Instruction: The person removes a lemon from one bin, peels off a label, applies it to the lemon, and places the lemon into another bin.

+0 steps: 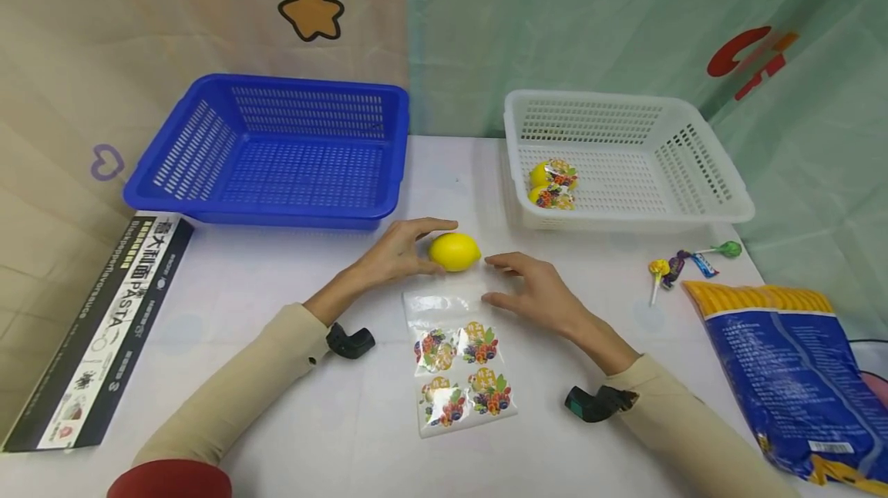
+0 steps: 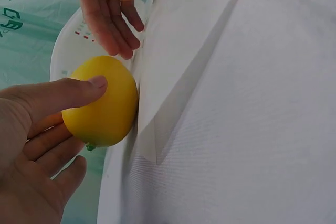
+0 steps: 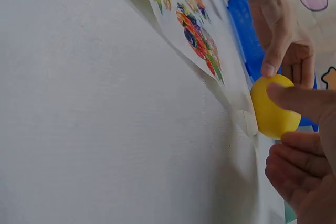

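Observation:
A plain yellow lemon [image 1: 454, 252] lies on the table just beyond the top of a sheet of fruit stickers [image 1: 461, 359]. My left hand [image 1: 398, 254] holds the lemon from its left side, thumb on the near side and fingers round the far side, partly hidden behind it in the left wrist view. To the right of the lemon, my right hand [image 1: 534, 291] hovers with fingers loosely bent and nothing between them, near the sheet's upper right corner. Glossy and pale, the sheet bears several colourful fruit prints, and its edge lifts a little in the right wrist view.
A blue basket [image 1: 298, 217] stands at the back left. In the white basket [image 1: 638, 217] at the back right are two yellow lemons [image 1: 553, 183] with fruit stickers. Wrapped candies [image 1: 676, 268] and a blue bag [image 1: 791, 375] lie right; a pasta box [image 1: 104, 328] lies left.

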Demonstrator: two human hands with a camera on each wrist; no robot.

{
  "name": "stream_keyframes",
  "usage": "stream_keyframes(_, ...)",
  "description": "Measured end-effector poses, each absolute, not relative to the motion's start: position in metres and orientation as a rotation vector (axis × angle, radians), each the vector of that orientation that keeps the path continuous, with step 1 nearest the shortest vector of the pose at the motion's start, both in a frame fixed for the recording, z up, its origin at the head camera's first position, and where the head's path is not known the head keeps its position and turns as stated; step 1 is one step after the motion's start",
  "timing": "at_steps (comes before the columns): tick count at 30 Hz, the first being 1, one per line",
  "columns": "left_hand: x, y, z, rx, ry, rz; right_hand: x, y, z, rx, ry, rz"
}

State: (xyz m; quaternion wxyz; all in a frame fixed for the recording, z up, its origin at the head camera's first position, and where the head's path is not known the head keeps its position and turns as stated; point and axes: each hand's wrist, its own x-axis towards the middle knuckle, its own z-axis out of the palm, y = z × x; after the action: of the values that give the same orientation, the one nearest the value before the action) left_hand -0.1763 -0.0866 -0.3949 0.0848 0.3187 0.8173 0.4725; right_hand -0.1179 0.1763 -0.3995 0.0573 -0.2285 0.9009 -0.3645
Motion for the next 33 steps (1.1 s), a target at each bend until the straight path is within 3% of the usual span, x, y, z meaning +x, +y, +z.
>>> stream_keyframes(5, -0.175, -0.087, -0.391, 0.974, 2.461, 1.388, -0.107, 0.176, -0.4, -1.019, 2.607, -0.846)
stream_keyframes(11, -0.173, -0.089, -0.388, 0.975, 2.479, 1.366, -0.1, 0.173, -0.403, -1.149, 2.586, -0.646)
stream_keyframes(24, -0.172, -0.091, -0.385, 0.949, 2.476, 1.382, -0.108, 0.173, -0.398, -0.932, 2.521, -1.068)
stream_keyframes(33, -0.169, -0.092, -0.379, 0.918, 2.389, 1.498, -0.11, 0.178, -0.394, -0.594, 2.315, -1.367)
